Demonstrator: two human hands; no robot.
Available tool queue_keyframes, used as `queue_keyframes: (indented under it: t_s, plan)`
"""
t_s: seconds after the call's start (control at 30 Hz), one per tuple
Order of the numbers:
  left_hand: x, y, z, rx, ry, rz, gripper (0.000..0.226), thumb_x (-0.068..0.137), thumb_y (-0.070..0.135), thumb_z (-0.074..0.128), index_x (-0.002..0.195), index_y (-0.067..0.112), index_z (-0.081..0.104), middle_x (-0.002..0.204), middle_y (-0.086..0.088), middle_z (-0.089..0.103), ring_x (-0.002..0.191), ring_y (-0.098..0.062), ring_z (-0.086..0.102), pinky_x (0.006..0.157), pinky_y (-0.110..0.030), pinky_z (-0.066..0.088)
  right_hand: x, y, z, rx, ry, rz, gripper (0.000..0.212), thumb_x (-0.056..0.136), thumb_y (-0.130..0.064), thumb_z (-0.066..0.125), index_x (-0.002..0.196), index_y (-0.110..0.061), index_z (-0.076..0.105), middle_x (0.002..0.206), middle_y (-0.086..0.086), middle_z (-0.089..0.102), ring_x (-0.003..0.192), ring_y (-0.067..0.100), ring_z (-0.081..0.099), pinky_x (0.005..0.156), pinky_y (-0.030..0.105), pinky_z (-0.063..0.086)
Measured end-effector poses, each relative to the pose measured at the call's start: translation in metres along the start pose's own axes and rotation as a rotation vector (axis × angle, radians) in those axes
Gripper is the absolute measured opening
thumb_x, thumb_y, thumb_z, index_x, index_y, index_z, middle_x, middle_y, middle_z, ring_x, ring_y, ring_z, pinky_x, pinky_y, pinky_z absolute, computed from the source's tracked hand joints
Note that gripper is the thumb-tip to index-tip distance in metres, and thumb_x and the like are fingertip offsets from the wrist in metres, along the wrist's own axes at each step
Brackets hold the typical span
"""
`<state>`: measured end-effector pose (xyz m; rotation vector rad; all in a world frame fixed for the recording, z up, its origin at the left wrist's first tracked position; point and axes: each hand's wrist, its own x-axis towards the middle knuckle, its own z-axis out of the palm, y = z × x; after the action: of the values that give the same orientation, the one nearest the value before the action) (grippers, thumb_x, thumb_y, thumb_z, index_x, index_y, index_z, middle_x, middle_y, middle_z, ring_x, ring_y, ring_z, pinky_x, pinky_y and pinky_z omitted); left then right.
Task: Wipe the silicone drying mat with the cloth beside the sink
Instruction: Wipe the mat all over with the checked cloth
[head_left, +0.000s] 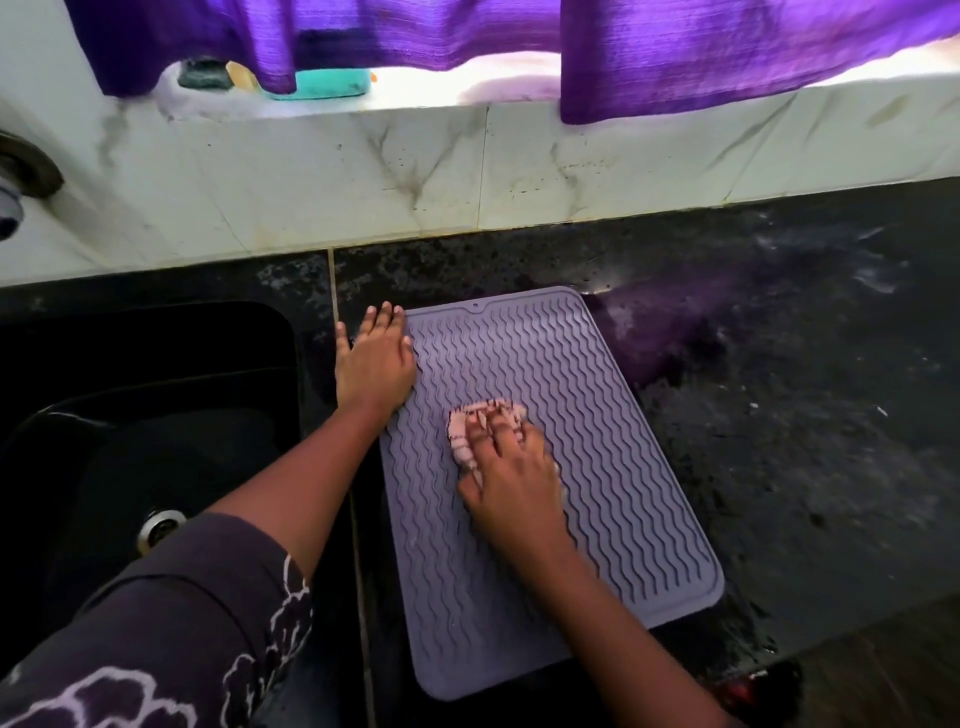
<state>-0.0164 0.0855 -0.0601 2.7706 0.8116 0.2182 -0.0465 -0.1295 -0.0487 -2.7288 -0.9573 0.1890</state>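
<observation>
While the right hand presses a crumpled cloth, the mat (wavy-ribbed) lies flat.

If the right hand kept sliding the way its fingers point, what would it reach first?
More bare mat; the right hand, pressing the cloth, points toward the mat's far edge. Past that comes counter, then probably the tiled wall.

Grey wavy-ribbed silicone drying mat flat on black countertop, just right of black sink. Right hand presses pink cloth onto mat centre. Left hand flat on mat's far-left edge.
</observation>
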Motion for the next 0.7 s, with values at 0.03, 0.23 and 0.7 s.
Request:
queue_keyframes:
  t_s: [0.03, 0.23, 0.7]
  plan:
    - [0.0, 0.0, 0.0, 0.001, -0.005, -0.005, 0.052, 0.097, 0.029, 0.026, 0.147, 0.016, 0.025, 0.156, 0.0, 0.023, 0.145, -0.016, 0.014, 0.115, -0.048, -0.001, -0.013, -0.001, -0.001, -0.016, -0.006, -0.016, 0.061, 0.084, -0.044, 0.041, 0.14, -0.022, 0.031, 0.146, 0.007, 0.037, 0.127, 0.035, 0.029, 0.095, 0.053, 0.037]
    - [-0.024, 0.007, -0.012, 0.061, -0.053, 0.026, 0.054, 0.098, 0.032, 0.028, 0.148, 0.016, 0.021, 0.157, -0.005, 0.017, 0.146, -0.02, 0.007, 0.114, -0.048, -0.004, 0.001, 0.004, -0.016, 0.048, 0.068, -0.017, 0.052, 0.09, -0.042, 0.043, 0.136, -0.02, 0.041, 0.14, 0.008, 0.043, 0.118, 0.032, 0.035, 0.092, 0.045, 0.038]
    - [-0.127, 0.019, -0.004, -0.037, -0.043, -0.056, 0.053, 0.099, 0.039, 0.024, 0.149, 0.026, 0.014, 0.158, 0.002, 0.012, 0.145, -0.014, 0.005, 0.115, -0.048, 0.001, -0.08, 0.015, -0.028, -0.046, 0.031, -0.118, 0.044, 0.077, -0.039, 0.059, 0.115, -0.017, 0.059, 0.113, 0.008, 0.059, 0.095, 0.028, 0.05, 0.071, 0.039, 0.047]
